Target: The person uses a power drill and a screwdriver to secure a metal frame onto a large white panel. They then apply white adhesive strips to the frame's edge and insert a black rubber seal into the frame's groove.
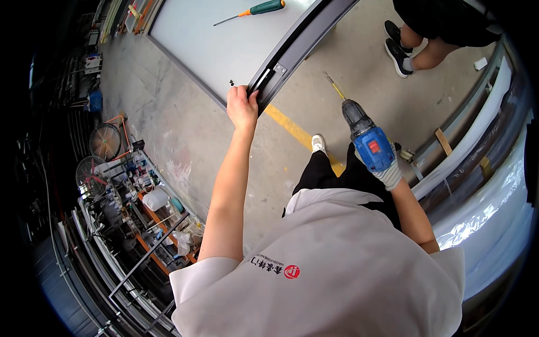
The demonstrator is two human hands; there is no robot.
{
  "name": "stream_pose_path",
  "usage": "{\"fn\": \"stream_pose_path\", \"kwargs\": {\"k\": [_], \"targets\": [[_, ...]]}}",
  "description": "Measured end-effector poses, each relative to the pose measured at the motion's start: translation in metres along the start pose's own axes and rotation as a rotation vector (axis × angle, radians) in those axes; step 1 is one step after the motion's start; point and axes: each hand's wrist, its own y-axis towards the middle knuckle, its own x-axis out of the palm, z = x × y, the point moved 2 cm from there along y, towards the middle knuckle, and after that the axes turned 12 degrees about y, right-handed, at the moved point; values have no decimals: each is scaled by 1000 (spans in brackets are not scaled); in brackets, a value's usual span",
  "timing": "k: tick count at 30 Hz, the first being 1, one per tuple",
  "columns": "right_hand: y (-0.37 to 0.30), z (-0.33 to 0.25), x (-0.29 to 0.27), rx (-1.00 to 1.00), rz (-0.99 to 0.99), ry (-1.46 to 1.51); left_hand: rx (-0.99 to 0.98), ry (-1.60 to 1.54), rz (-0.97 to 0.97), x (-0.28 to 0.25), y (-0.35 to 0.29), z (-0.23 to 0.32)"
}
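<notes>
- Right of centre, your gloved right hand (pixel 388 175) grasps the blue-and-black power drill (pixel 367 133): probably hefty and rigid, best held by its grip, clear of the slim bit (pixel 337 89).
- Upper centre, your bare left hand (pixel 242 106) bends at the corner of the dark-grey metal frame (pixel 307 42) round a flat pale panel (pixel 210 48); I cannot tell whether it pinches anything.
- The frame looks stiff; hold there, as the smooth panel may slip.
</notes>
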Motion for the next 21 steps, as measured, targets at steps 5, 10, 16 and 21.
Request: {"fn": "stream_pose_path", "kwargs": {"k": [5,10,16,21], "targets": [[6,9,43,142,42,479,-11,-41,12,0,-2,-1],[12,15,73,439,114,919,21,-153,-23,-2,6,-9],[6,16,90,-85,-35,-50,47,-169,41,0,2,-19],[8,28,82,98,10,313,29,-163,-58,-3,6,-20]]}}
